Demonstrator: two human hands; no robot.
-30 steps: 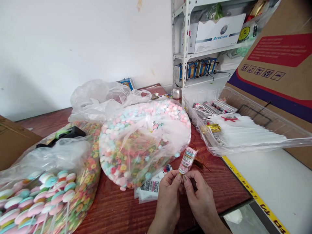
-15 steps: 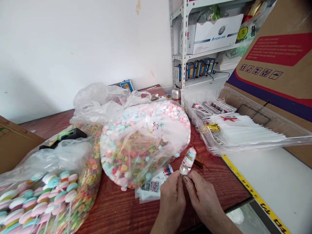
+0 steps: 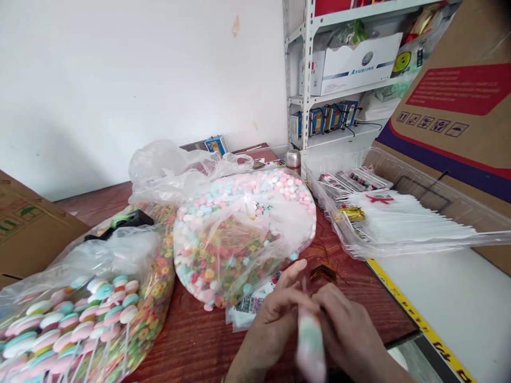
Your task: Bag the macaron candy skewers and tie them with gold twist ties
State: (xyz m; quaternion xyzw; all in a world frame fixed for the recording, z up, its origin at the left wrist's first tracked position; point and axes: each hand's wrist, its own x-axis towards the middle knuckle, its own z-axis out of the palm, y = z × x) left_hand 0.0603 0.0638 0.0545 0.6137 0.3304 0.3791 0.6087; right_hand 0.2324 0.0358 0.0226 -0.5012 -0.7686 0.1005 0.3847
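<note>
Between my two hands, a wrapped marshmallow skewer (image 3: 311, 340) hangs with its striped pastel body pointing down toward me, smeared by motion. My left hand (image 3: 271, 319) grips its upper, narrow end, one finger stretched out above it. On the other side, my right hand (image 3: 349, 324) closes its fingers against the same end; its fingertips are partly hidden. Just beyond the hands lie gold twist ties (image 3: 323, 272) and small printed clear bags (image 3: 243, 314). A large bag of pastel marshmallow candies (image 3: 191, 234) sits behind them.
At left, another bag holds stacked marshmallow skewers (image 3: 83, 330), with a black tool (image 3: 120, 226) on top. A clear plastic tray (image 3: 343, 247) of white sticks and gold ties stands right. Cardboard boxes (image 3: 451, 90) flank the table; a metal shelf (image 3: 307, 74) is behind.
The marshmallow skewer has flipped from pointing up and away to pointing down toward me. My left hand has shifted left and lifted a finger; the view has turned slightly left.
</note>
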